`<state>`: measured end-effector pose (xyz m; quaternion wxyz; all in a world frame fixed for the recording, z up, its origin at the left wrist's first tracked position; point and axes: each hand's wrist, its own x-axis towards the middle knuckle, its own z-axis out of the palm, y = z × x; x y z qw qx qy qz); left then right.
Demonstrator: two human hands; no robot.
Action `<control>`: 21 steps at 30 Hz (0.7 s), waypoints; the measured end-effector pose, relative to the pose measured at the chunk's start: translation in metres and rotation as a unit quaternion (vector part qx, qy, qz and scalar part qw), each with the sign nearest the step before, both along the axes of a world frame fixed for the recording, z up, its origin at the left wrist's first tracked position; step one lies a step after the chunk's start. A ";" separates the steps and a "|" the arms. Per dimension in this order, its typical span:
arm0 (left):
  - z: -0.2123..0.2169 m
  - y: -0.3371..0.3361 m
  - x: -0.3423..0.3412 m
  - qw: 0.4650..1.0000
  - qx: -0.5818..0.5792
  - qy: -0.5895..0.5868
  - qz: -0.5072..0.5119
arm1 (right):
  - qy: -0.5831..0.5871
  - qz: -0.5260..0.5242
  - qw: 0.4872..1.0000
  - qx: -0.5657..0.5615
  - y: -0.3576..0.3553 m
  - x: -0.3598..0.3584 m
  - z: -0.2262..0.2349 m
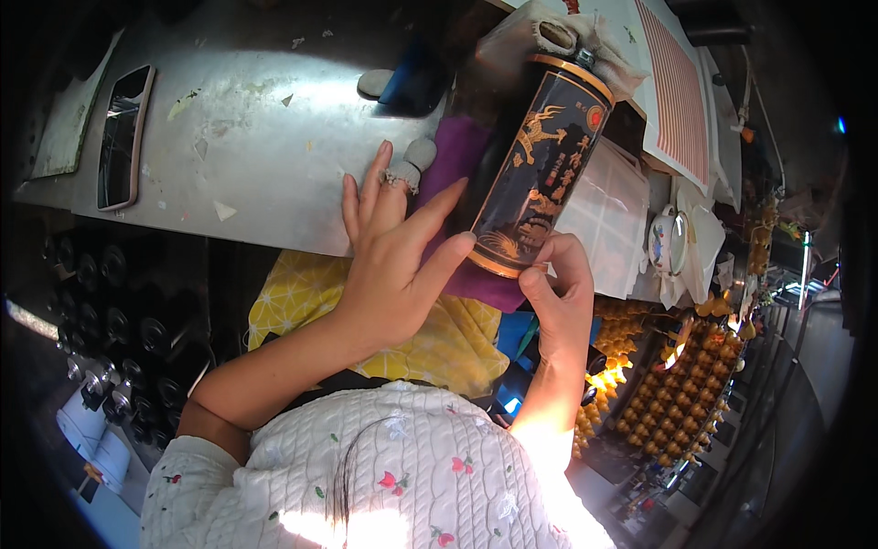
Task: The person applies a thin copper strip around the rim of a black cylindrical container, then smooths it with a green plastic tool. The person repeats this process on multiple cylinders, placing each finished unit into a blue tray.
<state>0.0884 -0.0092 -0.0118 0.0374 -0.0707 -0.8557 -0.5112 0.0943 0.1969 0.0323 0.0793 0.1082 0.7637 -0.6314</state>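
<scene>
A black cylindrical bottle (pixel 540 165) with gold rims and gold dragon decoration lies at a slant, partly over a purple cloth (pixel 460 146). My left hand (pixel 389 252) is spread beside its near end, with the thumb tip at the lower gold rim. A grey cloth finger cover (pixel 402 174) sits on one finger of that hand. At the same rim, on the right, my right hand (pixel 565 288) pinches thumb against finger. A small brownish bit shows at the fingertips, too small to name. The bottle's far end rests against a whitish cloth (pixel 622 64).
A phone (pixel 126 137) and a grey oval pad (pixel 373 84) lie on the metal table (pixel 265 137). Clear plastic sheets (pixel 604 210) and a striped paper (pixel 675 101) are at the right. Black cylinders (pixel 114 320) stand lower left; rows of gold pieces (pixel 677 403) lower right.
</scene>
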 end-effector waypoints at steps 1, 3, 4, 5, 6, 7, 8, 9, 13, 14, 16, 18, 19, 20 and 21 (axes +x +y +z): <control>0.000 0.000 0.000 1.000 -0.001 -0.002 -0.001 | 0.001 0.000 1.000 0.002 0.000 0.000 0.000; 0.000 0.000 -0.002 1.000 0.001 -0.005 -0.004 | -0.003 -0.002 1.000 0.008 -0.002 0.000 0.002; -0.001 0.000 -0.002 1.000 -0.004 0.002 -0.005 | -0.005 -0.003 1.000 0.011 -0.003 0.000 0.004; -0.003 0.000 -0.002 1.000 -0.010 0.009 -0.004 | -0.006 -0.001 1.000 0.012 -0.002 0.000 0.004; -0.004 0.000 -0.001 1.000 -0.016 0.016 -0.002 | -0.007 0.001 1.000 0.013 -0.002 0.000 0.004; -0.001 0.000 -0.001 1.000 -0.016 0.019 0.002 | -0.008 0.003 1.000 0.015 -0.001 -0.001 0.004; 0.005 0.002 -0.002 1.000 -0.016 0.021 0.005 | -0.010 0.004 1.000 0.013 -0.002 -0.001 0.004; 0.009 0.003 -0.002 1.000 -0.015 0.023 0.008 | -0.013 0.005 1.000 0.012 -0.002 -0.002 0.003; 0.006 0.001 -0.002 1.000 -0.013 0.012 0.005 | -0.009 0.007 1.000 0.027 -0.004 -0.002 0.005; 0.006 0.001 -0.002 1.000 -0.011 0.011 0.005 | -0.010 0.006 0.999 0.032 -0.004 -0.002 0.006; 0.005 0.001 -0.003 1.000 -0.008 0.014 0.006 | -0.013 0.002 0.999 0.040 -0.006 -0.002 0.008; 0.003 0.001 -0.002 1.000 -0.005 0.020 0.008 | -0.007 0.007 0.999 0.042 -0.006 -0.002 0.007; 0.003 0.001 -0.002 1.000 -0.004 0.018 0.007 | -0.004 0.008 0.999 0.043 -0.005 -0.003 0.007; 0.003 0.001 -0.002 1.000 -0.003 0.016 0.006 | -0.003 0.010 0.999 0.043 -0.005 -0.003 0.007; 0.003 0.000 -0.002 1.000 -0.002 0.014 0.004 | -0.003 0.011 0.999 0.043 -0.005 -0.003 0.007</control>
